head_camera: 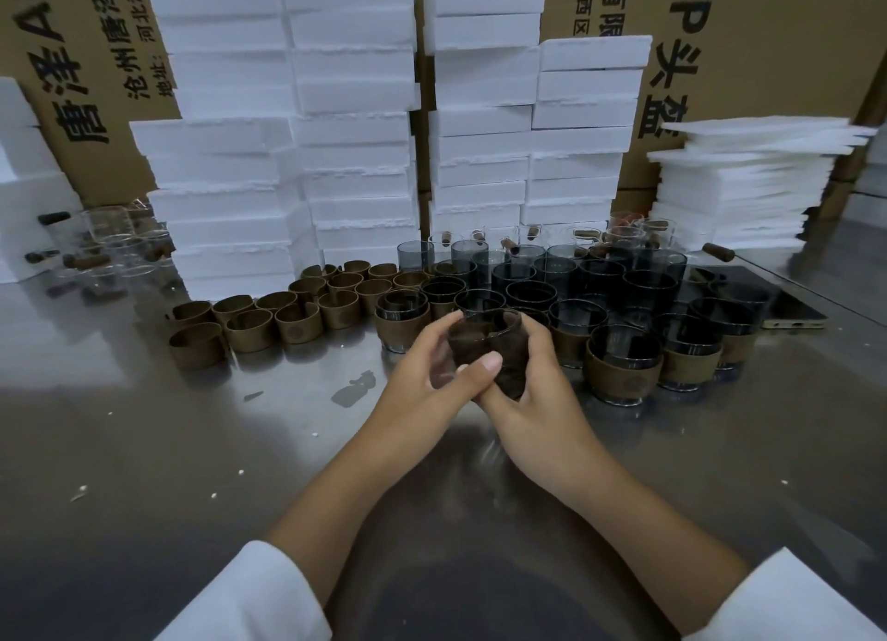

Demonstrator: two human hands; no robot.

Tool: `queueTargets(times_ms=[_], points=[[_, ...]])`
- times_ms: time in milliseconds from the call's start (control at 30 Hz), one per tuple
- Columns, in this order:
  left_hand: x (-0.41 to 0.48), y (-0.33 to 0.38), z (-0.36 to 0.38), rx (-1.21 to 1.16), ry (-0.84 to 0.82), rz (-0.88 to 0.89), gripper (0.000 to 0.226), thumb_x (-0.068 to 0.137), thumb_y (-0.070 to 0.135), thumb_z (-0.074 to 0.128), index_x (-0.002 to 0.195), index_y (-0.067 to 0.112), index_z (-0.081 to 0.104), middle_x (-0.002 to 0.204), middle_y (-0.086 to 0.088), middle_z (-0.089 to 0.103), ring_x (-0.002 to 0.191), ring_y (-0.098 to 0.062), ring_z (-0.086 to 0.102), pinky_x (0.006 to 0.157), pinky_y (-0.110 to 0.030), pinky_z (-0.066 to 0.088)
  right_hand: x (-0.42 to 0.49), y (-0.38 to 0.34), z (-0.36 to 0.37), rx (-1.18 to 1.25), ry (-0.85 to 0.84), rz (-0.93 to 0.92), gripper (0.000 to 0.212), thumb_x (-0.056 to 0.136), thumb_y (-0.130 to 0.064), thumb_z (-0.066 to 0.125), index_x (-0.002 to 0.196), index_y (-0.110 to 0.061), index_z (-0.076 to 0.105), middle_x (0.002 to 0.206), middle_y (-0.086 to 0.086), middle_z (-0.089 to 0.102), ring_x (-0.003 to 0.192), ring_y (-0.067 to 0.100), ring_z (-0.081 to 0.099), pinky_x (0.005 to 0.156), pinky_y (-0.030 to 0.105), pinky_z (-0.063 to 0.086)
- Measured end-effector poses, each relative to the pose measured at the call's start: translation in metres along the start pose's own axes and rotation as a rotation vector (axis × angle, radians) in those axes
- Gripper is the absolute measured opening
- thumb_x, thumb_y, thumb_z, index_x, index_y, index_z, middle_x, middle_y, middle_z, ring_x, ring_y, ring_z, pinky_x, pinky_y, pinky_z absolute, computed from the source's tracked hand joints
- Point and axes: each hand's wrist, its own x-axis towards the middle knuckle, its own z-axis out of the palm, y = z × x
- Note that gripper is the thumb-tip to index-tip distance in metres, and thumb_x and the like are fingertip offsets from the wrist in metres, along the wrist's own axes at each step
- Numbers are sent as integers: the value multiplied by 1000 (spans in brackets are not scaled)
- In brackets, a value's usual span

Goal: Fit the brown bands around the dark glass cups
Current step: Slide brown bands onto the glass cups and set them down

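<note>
Your left hand (427,376) and right hand (537,391) both grasp the cup (489,326) at centre, just near of the packed cups (576,280), band (506,369) seemingly partway on, so uneven pushing could skew it or slip the glass.

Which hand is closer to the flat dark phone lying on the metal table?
Right. The right hand holds the dark glass cup on the side facing the flat dark phone; the left hand holds its other side, farther away.
</note>
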Motion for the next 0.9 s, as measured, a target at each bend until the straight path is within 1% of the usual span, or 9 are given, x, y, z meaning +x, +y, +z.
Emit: queueTargets(times_ms=[133,300,367,433,500,567,633,800,900], points=[[-1,1,-1,-92,-3,8,42,70,40,67,110,28,63,105,13,73,103,0,65,80,-10,47,-1,0,-1,5,-21,19,69,87,-20,67,145,-23,29,128,-10,54,122,6,51,106,32,42],[0,-1,-3,-102,64,24,39,69,40,68,106,27,65,100,13,74,98,-1,67,77,-11,49,1,-1,-2,75,-120,145,93,80,-13,67,154,-29,13,125,-19,56,117,-1,55,103,27,44],[0,-1,-3,-80,93,56,36,70,39,68,104,29,64,98,15,74,97,0,67,79,-12,49,4,-2,-3,146,-106,198,83,77,-3,56,152,-21,25,129,-6,59,119,8,56,106,36,44],[0,-1,-4,-86,126,90,31,72,39,73,101,30,65,98,18,73,97,3,66,78,-9,47,8,-4,-4,203,-9,256,60,87,7,43,142,-15,43,131,4,60,120,16,57,106,39,43],[0,0,-4,-63,155,110,28,72,42,80,96,36,67,98,20,72,97,4,65,79,-9,47,10,-7,-8,307,133,358,41,95,5,34,126,-13,55,115,7,65,99,17,64,87,30,52],[0,1,-4,-18,167,127,28,66,49,74,93,48,67,100,22,72,99,3,65,82,-10,47,10,-9,-14,437,242,462,27,99,-1,36,112,-11,56,100,10,65,78,17,65,70,23,52],[0,1,-3,22,161,150,29,66,48,73,94,53,66,102,21,71,100,3,65,84,-10,47,11,-9,-20,569,266,541,15,100,-8,44,110,-8,55,97,14,64,76,19,66,67,24,53],[0,-1,-2,83,129,165,38,70,32,78,101,50,67,105,21,71,104,2,64,87,-10,46,11,-13,-22,813,123,665,17,97,-19,53,102,-4,59,86,15,71,81,23,68,67,30,53],[-1,-3,-1,122,122,143,46,71,31,79,115,37,65,110,20,70,109,0,62,99,-23,48,11,-13,-21,819,92,653,16,97,-18,53,97,-5,62,78,12,74,79,22,70,66,31,53]])
